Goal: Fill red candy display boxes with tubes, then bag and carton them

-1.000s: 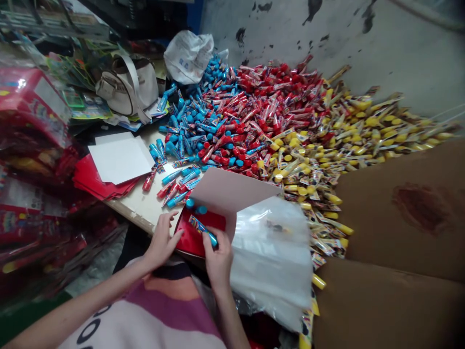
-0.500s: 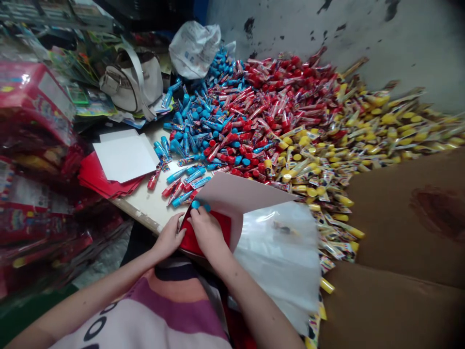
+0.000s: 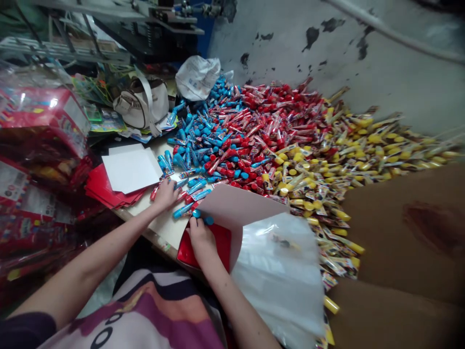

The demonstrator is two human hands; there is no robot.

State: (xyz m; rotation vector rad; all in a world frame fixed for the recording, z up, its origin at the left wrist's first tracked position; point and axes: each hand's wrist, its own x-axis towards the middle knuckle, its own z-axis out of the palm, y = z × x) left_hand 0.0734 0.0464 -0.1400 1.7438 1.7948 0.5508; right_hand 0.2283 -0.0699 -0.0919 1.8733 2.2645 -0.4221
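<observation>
My right hand (image 3: 200, 235) is inside a red-lined open box (image 3: 223, 242), its fingers closed around blue-capped tubes (image 3: 196, 213) by the box's left wall. The white flap (image 3: 243, 203) of this box stands raised at the back. My left hand (image 3: 166, 195) is stretched out over the table left of the box, fingers apart among small wrapped tubes. Its fingertips touch or nearly touch a blue tube (image 3: 180, 183); a red tube (image 3: 154, 193) lies at its other side. More loose blue tubes (image 3: 183, 210) lie between the hands.
A large heap of red tubes (image 3: 279, 121), blue tubes (image 3: 189, 121) and yellow tubes (image 3: 327, 169) spreads along the wall. White and red card sheets (image 3: 132, 169) lie left. A clear plastic sheet (image 3: 279, 281) and brown cardboard (image 3: 399, 252) are right. Packed red boxes (image 3: 43, 116) stand far left.
My left hand has let go of the box's left side and moved up and left to the loose tubes. My right hand stays in the box with the blue-capped tubes. The view has tilted up.
</observation>
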